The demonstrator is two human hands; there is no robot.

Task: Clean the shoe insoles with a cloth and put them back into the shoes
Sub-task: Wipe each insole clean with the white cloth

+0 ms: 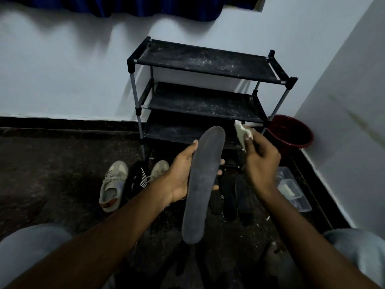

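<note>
Knees [31, 253] frame the view; person sits low. Left hand [179, 178] cradles grey insole [203, 184] at mid-length, thumb on one edge, fingers wrapped under the other, so the top face is up for wiping. Right hand [261, 161] pinches bunched white cloth [241, 132] just beside the toe end, not touching. Dark insoles [229, 197] lie on the floor below, probably queued. Beige shoes [113, 184] wait at left.

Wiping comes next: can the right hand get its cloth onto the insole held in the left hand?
Likely yes: the right hand holds the cloth beside the insole, with nothing between them.
</note>
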